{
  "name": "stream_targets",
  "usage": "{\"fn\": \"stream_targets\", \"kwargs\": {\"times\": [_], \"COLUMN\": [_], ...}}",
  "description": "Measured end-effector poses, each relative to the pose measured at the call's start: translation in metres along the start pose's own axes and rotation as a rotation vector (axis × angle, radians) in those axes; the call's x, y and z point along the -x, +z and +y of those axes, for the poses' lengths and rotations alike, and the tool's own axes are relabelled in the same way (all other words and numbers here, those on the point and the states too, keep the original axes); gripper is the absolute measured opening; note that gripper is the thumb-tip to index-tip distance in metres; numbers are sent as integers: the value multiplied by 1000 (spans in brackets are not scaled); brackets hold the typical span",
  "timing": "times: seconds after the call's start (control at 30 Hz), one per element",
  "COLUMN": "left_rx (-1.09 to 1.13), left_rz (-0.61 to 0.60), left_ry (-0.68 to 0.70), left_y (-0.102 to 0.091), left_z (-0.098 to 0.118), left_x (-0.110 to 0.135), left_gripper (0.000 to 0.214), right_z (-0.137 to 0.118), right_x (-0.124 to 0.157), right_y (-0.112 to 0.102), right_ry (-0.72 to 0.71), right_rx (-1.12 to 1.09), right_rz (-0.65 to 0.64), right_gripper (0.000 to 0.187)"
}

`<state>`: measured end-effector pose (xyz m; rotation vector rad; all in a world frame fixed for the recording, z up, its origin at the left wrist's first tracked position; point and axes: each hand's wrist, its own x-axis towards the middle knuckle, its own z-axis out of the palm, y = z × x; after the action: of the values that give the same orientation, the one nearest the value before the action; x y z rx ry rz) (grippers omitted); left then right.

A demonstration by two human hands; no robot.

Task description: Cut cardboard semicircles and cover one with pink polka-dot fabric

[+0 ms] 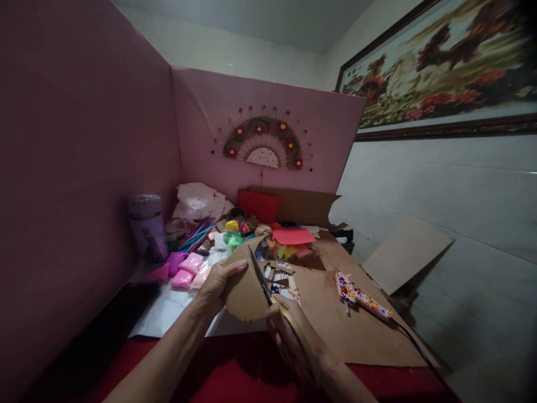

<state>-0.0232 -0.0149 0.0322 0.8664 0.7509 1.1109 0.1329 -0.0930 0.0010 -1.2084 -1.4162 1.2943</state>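
Note:
My left hand (218, 282) grips a brown piece of cardboard (245, 296) by its left side, thumb on top. The cardboard is held above the table, with a rounded lower edge and a narrower top. In my right hand (289, 327) is a pair of scissors (262, 275), its fingers wrapped about the handles. The dark blades point up and away along the cardboard's right side, and their tips reach near its upper edge. I cannot tell whether the blades are fully closed. Part of the cardboard's right edge is hidden behind the scissors and hand.
A flowered glue gun (363, 296) with a black cord lies on a large cardboard sheet (327, 330) at right. Pink clay packets (191, 263), a purple tumbler (147, 229) and red paper (293, 235) crowd the left and back. A decorated fan (262, 137) hangs on the pink board.

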Motion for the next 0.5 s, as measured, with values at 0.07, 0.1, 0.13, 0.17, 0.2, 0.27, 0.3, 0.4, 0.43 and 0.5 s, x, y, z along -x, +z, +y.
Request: {"fn": "stream_targets", "kwargs": {"times": [0.07,0.1,0.13,0.17,0.2,0.27,0.3,0.4,0.43,0.5], "left_rx": [-4,-5,-5,-2,4,14,18,17,16,17], "left_rz": [7,9,9,10,11,14,16,24,25,24], "left_ry": [-3,-6,-9,-10,-10,-9,-7,5,8,14], "left_y": [1,1,1,1,1,0,0,0,0,0], "left_z": [0,0,0,0,0,0,1,1,1,1], "left_x": [0,1,1,1,1,1,1,0,0,1], "left_gripper": [32,32,32,32,31,30,30,30,30,30], "right_z": [-2,-2,-2,-2,-2,-2,-2,-7,-8,-10], "right_x": [0,0,1,1,1,2,3,5,5,6], "right_y": [0,0,0,-1,-2,-4,-5,-6,-5,-3], "right_ry": [-6,-15,-23,-30,-39,-72,-90,-122,-127,-127], "right_rx": [-15,-13,-7,3,17,50,75,142,150,141], "right_rz": [0,4,7,2,-11,-27,-24,21,28,22], "right_gripper": [53,54,54,55,55,56,57,55,54,53]}}
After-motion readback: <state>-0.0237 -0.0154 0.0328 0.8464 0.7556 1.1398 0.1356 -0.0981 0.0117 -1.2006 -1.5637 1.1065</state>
